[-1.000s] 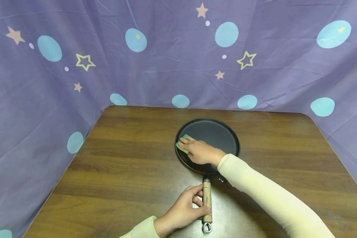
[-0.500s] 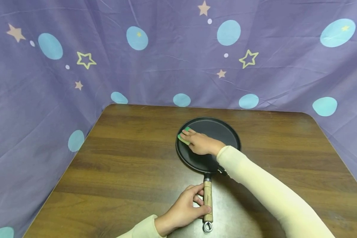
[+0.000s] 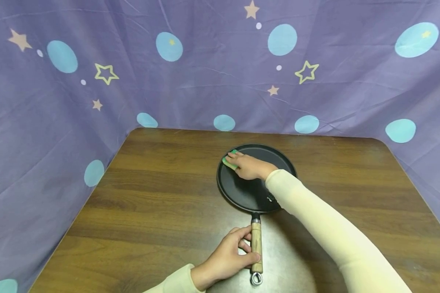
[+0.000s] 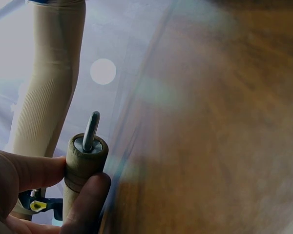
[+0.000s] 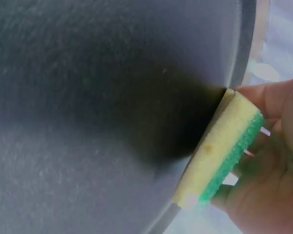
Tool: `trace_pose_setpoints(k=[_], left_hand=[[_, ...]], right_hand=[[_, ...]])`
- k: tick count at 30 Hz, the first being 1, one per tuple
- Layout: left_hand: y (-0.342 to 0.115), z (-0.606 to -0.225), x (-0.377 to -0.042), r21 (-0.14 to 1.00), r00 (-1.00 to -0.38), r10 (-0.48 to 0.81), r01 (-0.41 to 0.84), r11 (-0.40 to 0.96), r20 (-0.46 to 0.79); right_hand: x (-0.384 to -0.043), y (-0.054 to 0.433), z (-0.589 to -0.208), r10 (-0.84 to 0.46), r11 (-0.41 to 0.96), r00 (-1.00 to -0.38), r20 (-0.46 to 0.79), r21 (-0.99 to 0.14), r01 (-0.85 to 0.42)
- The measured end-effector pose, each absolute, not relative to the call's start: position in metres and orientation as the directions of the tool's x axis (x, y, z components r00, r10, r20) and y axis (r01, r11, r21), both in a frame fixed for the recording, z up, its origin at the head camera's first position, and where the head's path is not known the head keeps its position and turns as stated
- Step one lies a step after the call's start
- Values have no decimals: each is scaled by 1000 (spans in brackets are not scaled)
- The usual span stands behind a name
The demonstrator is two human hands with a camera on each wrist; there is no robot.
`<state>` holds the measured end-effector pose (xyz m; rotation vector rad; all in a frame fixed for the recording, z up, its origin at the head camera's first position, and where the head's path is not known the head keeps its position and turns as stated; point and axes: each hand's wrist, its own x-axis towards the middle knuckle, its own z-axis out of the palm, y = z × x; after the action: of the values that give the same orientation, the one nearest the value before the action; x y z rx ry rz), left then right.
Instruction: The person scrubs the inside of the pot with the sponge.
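A round black flat pan (image 3: 238, 191) lies on the table with its wooden handle (image 3: 256, 240) toward me. My left hand (image 3: 225, 254) pinches that handle between thumb and fingers, close to its metal ring. The handle's end (image 4: 85, 163) also shows in the left wrist view. On the pan's far left part, my right hand (image 3: 252, 167) holds a yellow and green sponge (image 3: 230, 164) against the surface. In the right wrist view the sponge's yellow side (image 5: 212, 151) faces the pan near its raised rim, with thumb and fingers about the green side.
The brown wooden table (image 3: 150, 203) extends on both sides of the pan. Behind and beside it hangs a purple curtain (image 3: 205, 81) with stars and blue ovals. My right sleeve (image 3: 326, 224) crosses over the pan's right edge.
My right hand and the sponge have slid away from me along the pan's left side, slightly to the right. The left hand keeps its hold on the handle, and the pan stays put.
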<state>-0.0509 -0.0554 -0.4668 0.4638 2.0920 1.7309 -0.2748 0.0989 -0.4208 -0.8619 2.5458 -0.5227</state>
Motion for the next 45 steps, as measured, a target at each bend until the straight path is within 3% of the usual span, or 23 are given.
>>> trace_pose_setpoints(k=[17,45], left_hand=[[-56,-466,-49,987,-870,486,-3,159,-81],[-56,-466,-49,984,-874,481,15,176,-72]], right_hand=[[-288,134,-417,-556,792,-796,-241,-444,-418],[-272,175,-416,-502,823,-835,-224,-420,-382]])
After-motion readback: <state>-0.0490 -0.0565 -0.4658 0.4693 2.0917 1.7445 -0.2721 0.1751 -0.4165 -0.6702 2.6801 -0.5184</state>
